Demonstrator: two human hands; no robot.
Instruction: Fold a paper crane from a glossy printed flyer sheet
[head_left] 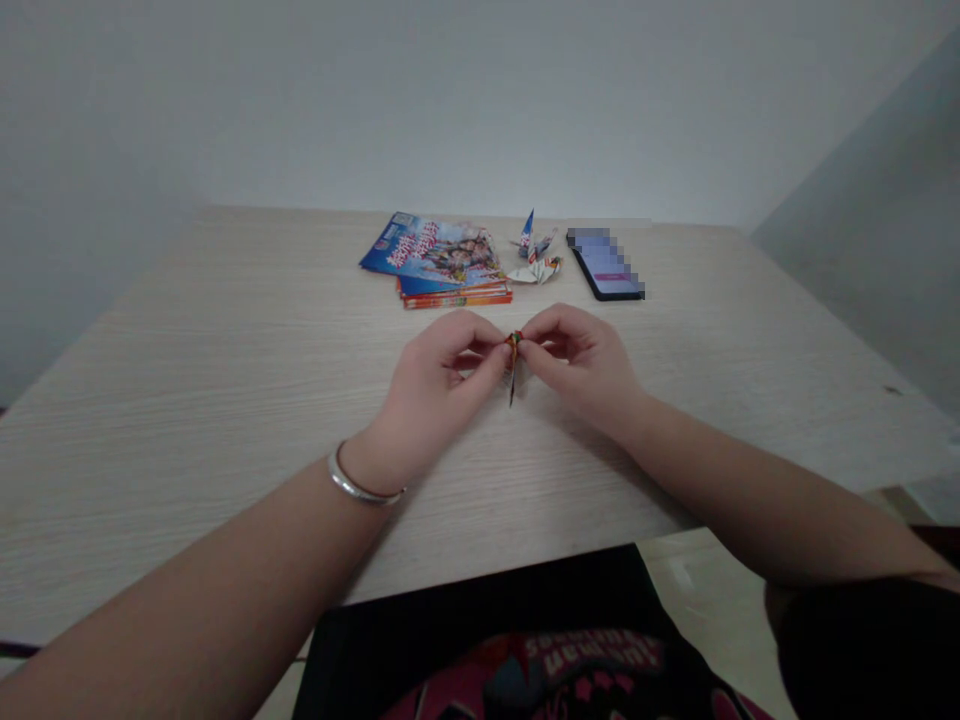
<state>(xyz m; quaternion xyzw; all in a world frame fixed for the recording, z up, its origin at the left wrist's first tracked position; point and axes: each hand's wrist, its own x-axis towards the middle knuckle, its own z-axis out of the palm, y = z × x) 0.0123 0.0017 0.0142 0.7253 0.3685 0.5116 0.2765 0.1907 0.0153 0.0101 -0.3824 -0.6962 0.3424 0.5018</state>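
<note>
Left hand: we find the left hand (442,375) with thumb and forefinger pinched together on the near-left side of a small folded paper piece (514,345).
Right hand: we note the right hand (589,362) gripping the same piece from the right, thumb and forefinger closed on it.
Folded paper piece: we place it between the two sets of fingertips, over the middle of the bench (225,380); a thin part points down toward the wearer. Its full shape is hidden from us by the fingers.
Bracelet: we record a silver bracelet (364,490) around the left wrist.
Paper figures: beyond the hands we see folded paper figures (536,270), white with coloured print, one blue point standing upright.
Booklets: just left of the figures we observe a stack of booklets (427,255), blue cover on top and turned askew, orange edges beneath.
Phone: right of the figures we log a dark-edged phone (604,265), lying face up, its display partly pixelated.
</note>
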